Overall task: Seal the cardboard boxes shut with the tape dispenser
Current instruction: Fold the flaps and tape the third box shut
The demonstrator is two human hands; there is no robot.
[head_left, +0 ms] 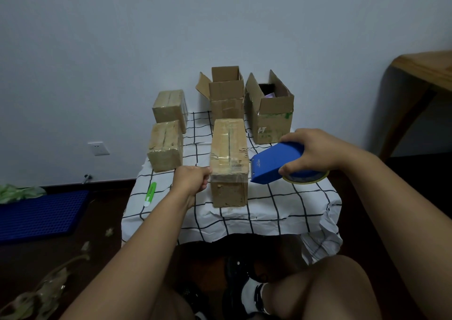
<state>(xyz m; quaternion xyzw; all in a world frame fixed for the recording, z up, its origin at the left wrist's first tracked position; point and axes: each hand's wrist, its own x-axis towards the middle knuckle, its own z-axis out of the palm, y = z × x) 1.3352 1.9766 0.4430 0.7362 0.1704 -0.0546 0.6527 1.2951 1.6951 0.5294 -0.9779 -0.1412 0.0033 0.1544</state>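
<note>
Third brown cardboard box mid-taping, centre frame; two open cartons behind remain.
Right hand grip clasps the blue tape dispenser; left hand grip pinches the tape end.

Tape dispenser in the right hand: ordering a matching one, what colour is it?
Blue tape dispenser; head view.

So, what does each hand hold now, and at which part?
The right hand grips the blue tape dispenser around its rear body. The left hand pinches something at the closed box's near left edge, probably tape.

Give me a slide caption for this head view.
Right hand draws the blue tape dispenser across a closed cardboard box while the left hand steadies it.
</note>
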